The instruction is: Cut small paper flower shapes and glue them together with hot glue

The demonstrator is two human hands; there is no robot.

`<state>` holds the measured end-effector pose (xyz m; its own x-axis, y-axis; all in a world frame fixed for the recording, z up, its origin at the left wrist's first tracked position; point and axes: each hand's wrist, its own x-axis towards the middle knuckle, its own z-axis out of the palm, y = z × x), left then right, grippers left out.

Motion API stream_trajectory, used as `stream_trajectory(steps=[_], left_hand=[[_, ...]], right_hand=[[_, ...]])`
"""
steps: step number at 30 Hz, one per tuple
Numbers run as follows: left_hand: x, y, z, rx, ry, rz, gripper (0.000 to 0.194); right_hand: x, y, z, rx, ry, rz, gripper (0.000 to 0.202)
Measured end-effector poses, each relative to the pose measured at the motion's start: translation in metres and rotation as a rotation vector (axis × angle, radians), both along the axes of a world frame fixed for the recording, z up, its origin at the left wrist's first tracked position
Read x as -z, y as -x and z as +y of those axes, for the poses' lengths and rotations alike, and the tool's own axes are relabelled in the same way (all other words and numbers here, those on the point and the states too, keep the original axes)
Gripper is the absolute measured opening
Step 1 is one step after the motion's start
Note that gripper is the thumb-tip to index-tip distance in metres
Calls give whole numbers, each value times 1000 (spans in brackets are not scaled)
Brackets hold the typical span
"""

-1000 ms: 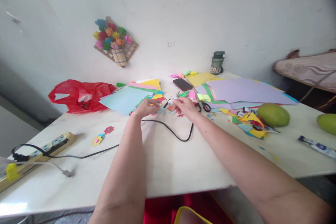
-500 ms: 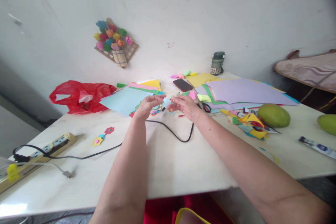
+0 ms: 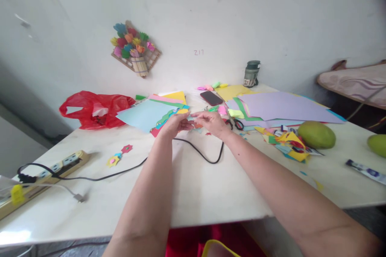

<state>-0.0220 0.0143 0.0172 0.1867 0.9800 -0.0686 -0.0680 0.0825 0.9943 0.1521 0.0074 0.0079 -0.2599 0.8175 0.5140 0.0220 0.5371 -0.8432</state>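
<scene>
While two bare hands are held over the far middle of the table [image 3: 196, 192], left hand [image 3: 176, 123] and right hand [image 3: 212, 122] nearly meet at the fingertips. Left: fingers bent, thumb below them. Right: thumb and index curled close together. Cannot tell whether either pair is clamped on anything; any item there is too small to make out.

Paper cut-outs [image 3: 197, 125] lie on the table beneath and between the hands, partly covered by them; count not possible. One small red scrap [image 3: 208, 133] lies just below the right hand.

Counts: scissors [image 3: 234, 122], one, beside the right wrist; phone [image 3: 211, 98], one, beyond the hands; bottle [image 3: 251, 74], one, upright near the wall; green fruits [image 3: 316, 134], two; tube [image 3: 366, 171], one; flower shapes [image 3: 113, 161], two, one yellow, one red, with a blue piece between. Small bright blocks [image 3: 236, 113]: three near the right hand, four farther back.

Around: light blue sheet [image 3: 144, 114] and wavy-edged strips at left; lilac sheet [image 3: 283, 104] on a stack at right; scrap pile [image 3: 291, 144] against one fruit. Red bag [image 3: 116, 108] and power strip [image 3: 70, 160], far left.

In the way: black cord [image 3: 214, 163] loops across the table between the forearms, partly hidden by the left one.
</scene>
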Motion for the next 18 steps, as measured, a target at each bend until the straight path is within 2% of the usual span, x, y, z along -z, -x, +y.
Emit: stream_trajectory(steps=[4,9,13,18], left_hand=[[4,2,0,83,-8,-78,27],[7,6,2,95,-6,-88,22],[6,3,1,25,-20,-110,19],[8,0,1,14,-39,-116,19]], right_hand=[[-2,2,-2,32,-74,-77,10],[-1,1,-1,26,-66,-53,8],[0,-3,4,40,55,81,11],[1,-10,12,136,221,214,20]])
